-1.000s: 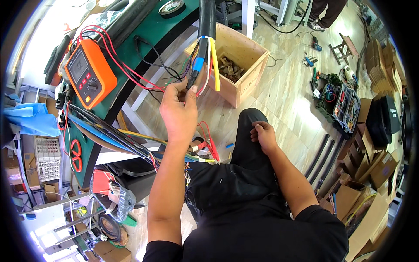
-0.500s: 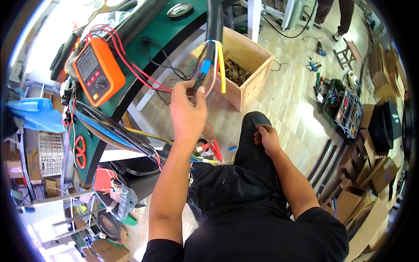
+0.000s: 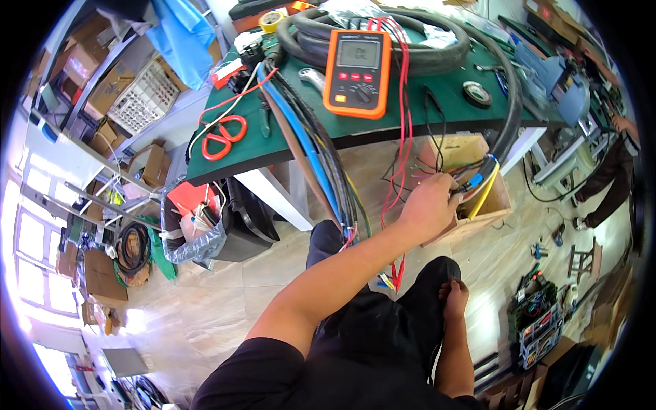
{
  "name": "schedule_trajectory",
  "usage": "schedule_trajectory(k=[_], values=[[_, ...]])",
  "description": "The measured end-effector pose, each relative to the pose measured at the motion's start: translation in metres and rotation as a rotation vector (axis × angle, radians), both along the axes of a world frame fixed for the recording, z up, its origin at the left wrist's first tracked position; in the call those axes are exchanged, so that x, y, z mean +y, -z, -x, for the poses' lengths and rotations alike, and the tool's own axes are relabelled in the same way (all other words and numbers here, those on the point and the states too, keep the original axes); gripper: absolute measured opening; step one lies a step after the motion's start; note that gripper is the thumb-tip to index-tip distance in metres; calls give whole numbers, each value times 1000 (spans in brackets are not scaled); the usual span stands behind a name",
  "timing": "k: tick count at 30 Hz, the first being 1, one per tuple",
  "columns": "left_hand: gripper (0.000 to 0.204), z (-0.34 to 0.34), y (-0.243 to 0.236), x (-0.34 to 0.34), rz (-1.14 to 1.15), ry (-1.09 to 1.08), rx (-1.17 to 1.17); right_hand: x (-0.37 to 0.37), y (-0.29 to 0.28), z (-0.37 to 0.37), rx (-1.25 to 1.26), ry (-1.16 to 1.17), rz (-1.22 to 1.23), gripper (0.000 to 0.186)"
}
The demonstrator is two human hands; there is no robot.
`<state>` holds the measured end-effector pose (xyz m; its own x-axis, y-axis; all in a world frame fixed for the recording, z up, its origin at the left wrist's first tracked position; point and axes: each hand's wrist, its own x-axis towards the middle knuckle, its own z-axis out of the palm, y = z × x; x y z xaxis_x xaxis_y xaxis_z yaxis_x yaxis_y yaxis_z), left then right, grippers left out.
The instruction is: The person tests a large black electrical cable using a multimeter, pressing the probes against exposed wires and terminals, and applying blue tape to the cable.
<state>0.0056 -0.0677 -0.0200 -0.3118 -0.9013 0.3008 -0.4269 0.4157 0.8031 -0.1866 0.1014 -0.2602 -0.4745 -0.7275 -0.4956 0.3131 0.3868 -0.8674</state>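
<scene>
My left hand (image 3: 429, 203) is closed round the end of a thick black cable, by its blue-taped conductor (image 3: 470, 183) and yellow conductor (image 3: 482, 201), above a wooden crate (image 3: 502, 212). My right hand (image 3: 456, 295) rests on my knee, fingers curled; anything inside is hidden. An orange meter (image 3: 357, 72) with red leads (image 3: 405, 116) lies on the green table (image 3: 232, 167), beside coiled black cable (image 3: 437, 55). A multicolored wire bundle (image 3: 318, 171) hangs over the edge, with red clips (image 3: 398, 273) low between hand and knee. Orange scissors (image 3: 222, 147) lie at the table's left.
A bagged bin (image 3: 191, 242) stands below the table's left end. At right, another person's legs (image 3: 608, 188) stand near a small stool (image 3: 584, 260), a drill (image 3: 557, 236) and an open toolbox (image 3: 536, 321) on the floor. Cardboard boxes (image 3: 102, 273) are piled at left.
The view has turned leftward and up, so the table now spans the top. My left hand stays on the cable end, and my right hand stays curled on my knee.
</scene>
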Motion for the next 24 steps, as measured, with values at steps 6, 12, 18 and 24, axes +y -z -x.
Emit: schedule_trajectory(k=[6, 12, 18, 24], values=[[23, -13, -11, 5, -94, 112, -3, 0, -1, 5, 63, -51, -20, 25], [19, -33, -10, 9, -70, 165, -1, -5, 2, 1, 95, -83, -57, 25], [21, -42, -7, 10, -78, 166, -11, -6, -12, -15, 165, -79, -70, 22], [24, -34, -7, 7, -160, 143, -93, -6, -10, -6, 205, -101, -115, 21]])
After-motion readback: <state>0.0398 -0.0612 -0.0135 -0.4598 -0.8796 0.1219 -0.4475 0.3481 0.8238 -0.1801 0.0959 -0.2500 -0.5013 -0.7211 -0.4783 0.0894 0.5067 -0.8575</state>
